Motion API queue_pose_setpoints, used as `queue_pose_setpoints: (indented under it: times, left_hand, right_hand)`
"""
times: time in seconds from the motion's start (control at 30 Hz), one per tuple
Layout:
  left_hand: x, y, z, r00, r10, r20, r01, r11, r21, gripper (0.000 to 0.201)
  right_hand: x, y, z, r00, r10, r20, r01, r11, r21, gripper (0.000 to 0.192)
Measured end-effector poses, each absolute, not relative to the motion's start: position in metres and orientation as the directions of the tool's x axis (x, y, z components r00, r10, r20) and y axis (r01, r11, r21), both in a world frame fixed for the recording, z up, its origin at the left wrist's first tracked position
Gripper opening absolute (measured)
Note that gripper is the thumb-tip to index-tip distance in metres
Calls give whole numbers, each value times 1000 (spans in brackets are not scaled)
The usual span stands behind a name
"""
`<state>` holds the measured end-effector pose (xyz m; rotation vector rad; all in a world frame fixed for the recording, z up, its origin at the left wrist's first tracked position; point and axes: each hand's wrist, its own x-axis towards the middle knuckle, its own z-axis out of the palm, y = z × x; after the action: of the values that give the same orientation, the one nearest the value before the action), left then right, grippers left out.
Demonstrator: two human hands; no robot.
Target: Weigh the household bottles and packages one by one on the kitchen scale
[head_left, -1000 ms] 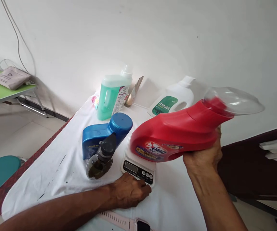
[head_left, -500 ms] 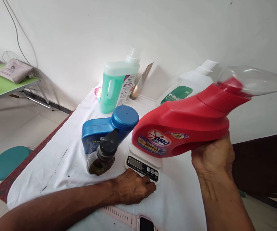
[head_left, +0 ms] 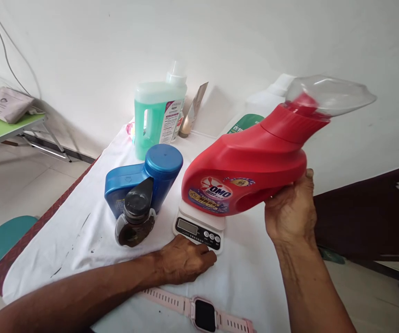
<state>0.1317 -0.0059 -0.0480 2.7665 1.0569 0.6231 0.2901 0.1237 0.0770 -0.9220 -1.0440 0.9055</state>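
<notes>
My right hand [head_left: 291, 210] grips a red OMO laundry detergent bottle [head_left: 241, 162] from its lower right side, the fingers hidden behind it. Tilted to the right, the bottle has its base over the white plate of a small digital scale [head_left: 197, 231]; whether it touches cannot be told. A clear plastic piece [head_left: 334, 95] is stuck over the bottle's top. At the scale's front edge my left hand [head_left: 187, 260] is closed, knuckles up, its fingertips hidden. The scale's display looks blank.
Left of the scale stand a blue bottle [head_left: 126, 182] and a dark-capped small bottle [head_left: 137, 217]. Behind are a green liquid bottle [head_left: 150, 120], a tube [head_left: 194, 108] and a white bottle [head_left: 244, 122]. A pink watch [head_left: 204, 314] lies in front on the white cloth [head_left: 81, 245].
The view has shifted, so everything sits further left and the whole watch shows. Both hands keep their places, the right one still holding the detergent bottle tilted at the scale.
</notes>
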Motion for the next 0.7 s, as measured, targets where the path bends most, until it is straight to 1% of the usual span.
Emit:
queue_pose_setpoints:
  times: [0.1,0.2,0.27,0.33,0.43,0.5,0.6,0.7]
  left_hand:
    - [131,-6,-47,674,659,334,613,-751,244,7]
    - [131,-6,-45,668,660,344,616,-749,242,8]
    - [131,-6,-43,670,659,342,616,-751,239,7]
    - [131,-6,-42,681,658,322,616,-752,236,5]
    - [131,-7,-41,692,662,287,618,-749,238,5]
    - [131,-7,-40,693,663,282,618,-748,241,5]
    - [131,-8,-40,681,670,295,626,-742,241,7]
    - [131,-10,-42,676,671,305,632,-740,229,9]
  right_hand:
    - [291,123,76,271,923,273,-148,320,-936,57]
    - [299,119,70,365,902,232,-106,288,-952,63]
    - [309,114,59,436,874,214,-58,264,-963,65]
    - [321,105,40,462,867,185,-15,216,-976,65]
    - [336,92,5,430,900,66,1,73,-997,65]
    - [341,85,-15,406,913,21,35,7,-999,66]
    - [342,81,-30,338,940,40,114,1,-993,68]
    - [344,83,-33,276,960,49,153,6,-988,69]
